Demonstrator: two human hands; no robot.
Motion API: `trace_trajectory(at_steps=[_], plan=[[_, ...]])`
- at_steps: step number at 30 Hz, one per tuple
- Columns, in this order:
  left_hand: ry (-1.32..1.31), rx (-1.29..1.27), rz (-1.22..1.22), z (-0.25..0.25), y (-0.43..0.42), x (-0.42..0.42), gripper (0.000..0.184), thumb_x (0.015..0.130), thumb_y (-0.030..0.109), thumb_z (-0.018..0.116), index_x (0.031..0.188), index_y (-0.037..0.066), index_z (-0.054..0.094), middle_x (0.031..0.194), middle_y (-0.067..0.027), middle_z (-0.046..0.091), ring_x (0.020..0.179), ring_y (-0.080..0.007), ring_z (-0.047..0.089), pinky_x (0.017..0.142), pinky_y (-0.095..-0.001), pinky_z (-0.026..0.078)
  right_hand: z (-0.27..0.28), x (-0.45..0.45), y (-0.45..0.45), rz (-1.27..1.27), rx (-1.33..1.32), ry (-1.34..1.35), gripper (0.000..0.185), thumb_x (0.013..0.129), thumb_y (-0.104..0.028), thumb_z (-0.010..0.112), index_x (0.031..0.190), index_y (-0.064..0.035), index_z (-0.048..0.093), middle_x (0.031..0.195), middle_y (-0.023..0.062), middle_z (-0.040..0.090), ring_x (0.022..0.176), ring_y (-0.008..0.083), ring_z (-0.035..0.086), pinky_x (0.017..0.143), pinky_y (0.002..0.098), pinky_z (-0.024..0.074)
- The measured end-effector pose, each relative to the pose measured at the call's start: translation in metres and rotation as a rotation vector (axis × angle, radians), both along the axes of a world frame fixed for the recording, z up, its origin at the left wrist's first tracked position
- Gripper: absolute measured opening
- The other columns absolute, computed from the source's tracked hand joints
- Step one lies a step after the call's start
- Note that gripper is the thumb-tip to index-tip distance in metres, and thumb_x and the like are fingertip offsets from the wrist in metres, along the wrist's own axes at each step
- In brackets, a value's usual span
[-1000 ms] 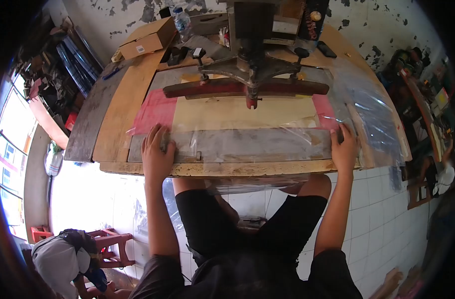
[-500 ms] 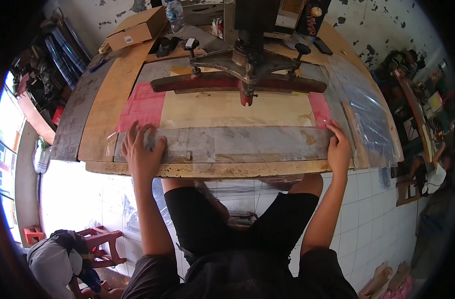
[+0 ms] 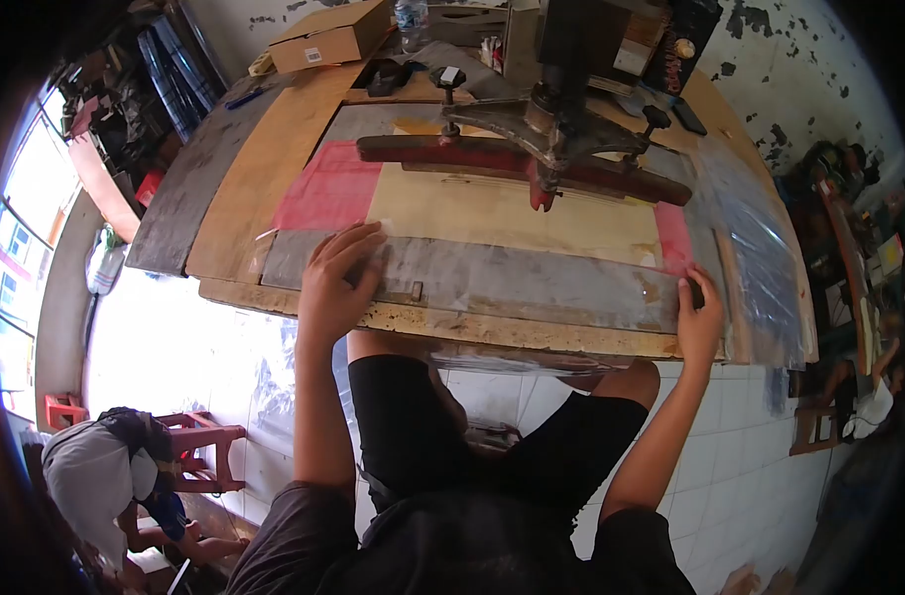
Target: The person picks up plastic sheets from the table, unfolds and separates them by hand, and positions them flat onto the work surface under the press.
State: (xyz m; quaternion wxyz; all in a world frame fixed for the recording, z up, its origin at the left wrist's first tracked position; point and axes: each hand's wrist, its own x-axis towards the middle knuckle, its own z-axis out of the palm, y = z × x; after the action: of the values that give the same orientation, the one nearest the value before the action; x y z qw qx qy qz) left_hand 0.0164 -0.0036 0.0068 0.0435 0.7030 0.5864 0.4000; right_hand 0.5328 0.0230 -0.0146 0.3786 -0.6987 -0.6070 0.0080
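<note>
My left hand (image 3: 339, 282) rests with fingers apart on the clear plastic film near the table's front edge, its fingertips by the lower corner of the red sheet (image 3: 328, 188). At the right, my right hand (image 3: 701, 315) touches the film just below the smaller red patch (image 3: 673, 238), thumb and index finger apart. Between the red areas lies a pale yellow panel (image 3: 512, 215), with a grey strip (image 3: 532, 281) in front of it. Above the panel hangs a dark red metal press bar (image 3: 492, 159) on a three-armed bracket.
A cardboard box (image 3: 330, 38), a water bottle (image 3: 411, 24) and a phone (image 3: 688, 117) are at the back of the table. Bluish plastic film (image 3: 765, 268) covers the right side. A person (image 3: 100, 481) sits low at the left by a red stool (image 3: 206, 451).
The view has shifted and tilted. My left hand has moved inward along the film, toward the yellow panel's lower left corner. My right hand stays near the right red patch.
</note>
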Motion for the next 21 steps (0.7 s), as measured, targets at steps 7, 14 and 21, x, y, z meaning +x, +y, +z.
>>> trace_trajectory(at_steps=[7, 14, 21], plan=[[0.029, 0.019, -0.268, 0.011, 0.000, 0.039, 0.033, 0.089, 0.004, 0.069, 0.122, 0.006, 0.076, 0.142, -0.0117, 0.069, 0.140, -0.0359, 0.058, 0.119, -0.0502, 0.044, -0.004, 0.006, 0.003, 0.046, 0.020, 0.020, 0.030, 0.102, -0.020, 0.069, 0.126, -0.0024, 0.072, 0.141, 0.0147, 0.070, 0.132, 0.0354, 0.064, 0.113, 0.0425, 0.0476], [0.032, -0.059, -0.181, 0.001, 0.004, 0.043, 0.032, 0.087, 0.003, 0.067, 0.117, 0.006, 0.077, 0.141, -0.0098, 0.070, 0.140, -0.0336, 0.059, 0.120, -0.0479, 0.044, -0.002, 0.003, 0.000, -0.036, -0.005, 0.024, 0.028, 0.102, -0.019, 0.069, 0.125, -0.0033, 0.072, 0.142, 0.0142, 0.069, 0.132, 0.0345, 0.064, 0.113, 0.0429, 0.0478], [0.058, -0.072, -0.206, 0.002, 0.005, 0.041, 0.031, 0.086, 0.003, 0.067, 0.114, 0.007, 0.078, 0.142, -0.0089, 0.069, 0.141, -0.0337, 0.057, 0.121, -0.0488, 0.041, -0.004, 0.005, 0.000, -0.012, 0.018, 0.044, 0.027, 0.102, -0.019, 0.069, 0.124, -0.0033, 0.073, 0.141, 0.0141, 0.070, 0.131, 0.0346, 0.065, 0.112, 0.0429, 0.0485]])
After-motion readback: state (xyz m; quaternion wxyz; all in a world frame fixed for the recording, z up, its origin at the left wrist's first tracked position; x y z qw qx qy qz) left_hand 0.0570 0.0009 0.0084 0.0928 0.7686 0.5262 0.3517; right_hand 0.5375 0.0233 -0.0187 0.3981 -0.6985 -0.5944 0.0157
